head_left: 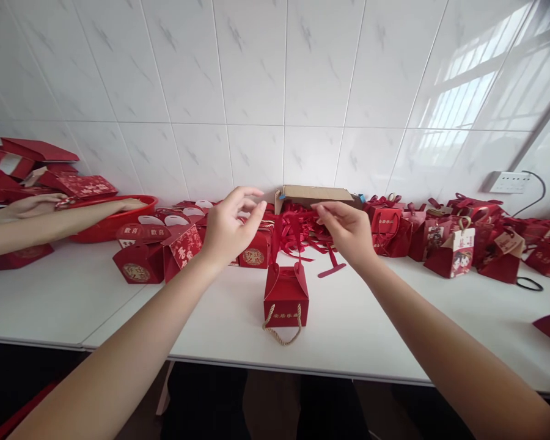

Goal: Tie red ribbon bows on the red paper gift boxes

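A small red gift box [286,296] stands upright on the white table in front of me, a twisted rope handle hanging down its front. Red ribbon [276,241] rises from its top in two strands. My right hand [346,232] is closed in a pinch to the right above the box, on what looks like the ribbon. To the left above the box, my left hand [233,223] is open, thumb and fingers apart, holding nothing. Behind the box, loose red ribbons [297,229] lie in and spill from an open cardboard box [318,194].
Several red gift boxes [140,263] stand at left, and more with ribbon bows [461,250] at right. Another person's arms [50,220] reach over a red basin [105,229] on the far left. A power strip [508,182] is on the tiled wall.
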Action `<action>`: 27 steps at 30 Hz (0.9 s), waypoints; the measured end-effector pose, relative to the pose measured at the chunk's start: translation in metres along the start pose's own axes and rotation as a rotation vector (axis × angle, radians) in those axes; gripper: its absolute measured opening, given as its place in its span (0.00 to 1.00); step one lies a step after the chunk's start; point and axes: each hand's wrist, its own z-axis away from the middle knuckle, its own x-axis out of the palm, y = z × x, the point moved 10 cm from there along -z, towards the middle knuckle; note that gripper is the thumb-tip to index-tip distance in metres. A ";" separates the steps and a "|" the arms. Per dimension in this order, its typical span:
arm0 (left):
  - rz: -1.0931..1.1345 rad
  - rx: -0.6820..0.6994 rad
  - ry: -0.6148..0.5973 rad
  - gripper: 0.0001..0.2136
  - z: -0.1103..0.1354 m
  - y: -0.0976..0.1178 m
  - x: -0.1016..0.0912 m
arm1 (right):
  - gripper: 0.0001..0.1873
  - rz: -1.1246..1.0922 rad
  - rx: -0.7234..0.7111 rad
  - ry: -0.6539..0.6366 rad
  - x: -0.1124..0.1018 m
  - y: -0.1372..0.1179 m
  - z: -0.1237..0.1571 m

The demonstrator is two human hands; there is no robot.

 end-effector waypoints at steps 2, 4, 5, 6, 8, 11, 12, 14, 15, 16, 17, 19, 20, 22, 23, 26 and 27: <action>-0.205 0.060 0.054 0.09 0.007 -0.003 -0.017 | 0.14 0.038 0.132 0.048 -0.022 0.025 0.015; -0.386 0.073 0.061 0.08 0.019 -0.018 -0.034 | 0.15 0.119 0.233 0.084 -0.051 0.051 0.037; -0.459 0.063 0.039 0.08 0.027 -0.030 -0.042 | 0.15 0.175 0.290 0.081 -0.065 0.065 0.050; -0.518 0.056 0.003 0.07 0.036 -0.044 -0.048 | 0.15 0.240 0.359 0.067 -0.079 0.082 0.065; -0.580 0.016 -0.083 0.07 0.057 -0.078 -0.059 | 0.15 0.383 0.507 0.060 -0.107 0.113 0.098; -0.547 -0.106 -0.239 0.07 0.089 -0.127 -0.061 | 0.16 0.483 0.678 -0.069 -0.122 0.148 0.137; -0.535 -0.113 -0.272 0.07 0.096 -0.135 -0.057 | 0.16 0.495 0.688 -0.122 -0.118 0.153 0.142; -0.495 -0.129 -0.300 0.05 0.105 -0.139 -0.046 | 0.15 0.516 0.647 -0.171 -0.107 0.151 0.140; -0.464 -0.139 -0.298 0.04 0.106 -0.137 -0.038 | 0.15 0.525 0.608 -0.169 -0.100 0.145 0.134; -0.413 -0.164 -0.290 0.04 0.105 -0.133 -0.029 | 0.17 0.519 0.561 -0.172 -0.090 0.136 0.126; -0.361 -0.184 -0.293 0.05 0.104 -0.128 -0.018 | 0.19 0.494 0.506 -0.195 -0.077 0.126 0.117; -0.265 -0.208 -0.329 0.08 0.103 -0.114 0.008 | 0.23 0.391 0.383 -0.330 -0.038 0.103 0.103; -0.224 -0.221 -0.353 0.09 0.102 -0.107 0.022 | 0.25 0.327 0.325 -0.414 -0.017 0.091 0.099; -0.149 -0.243 -0.390 0.11 0.103 -0.096 0.045 | 0.30 0.216 0.251 -0.556 0.019 0.073 0.096; -0.121 -0.248 -0.402 0.11 0.103 -0.091 0.055 | 0.33 0.179 0.237 -0.604 0.033 0.068 0.095; -0.072 -0.240 -0.405 0.10 0.105 -0.080 0.071 | 0.37 0.142 0.238 -0.705 0.064 0.066 0.097; -0.064 -0.235 -0.400 0.10 0.105 -0.078 0.073 | 0.36 0.145 0.234 -0.731 0.070 0.066 0.098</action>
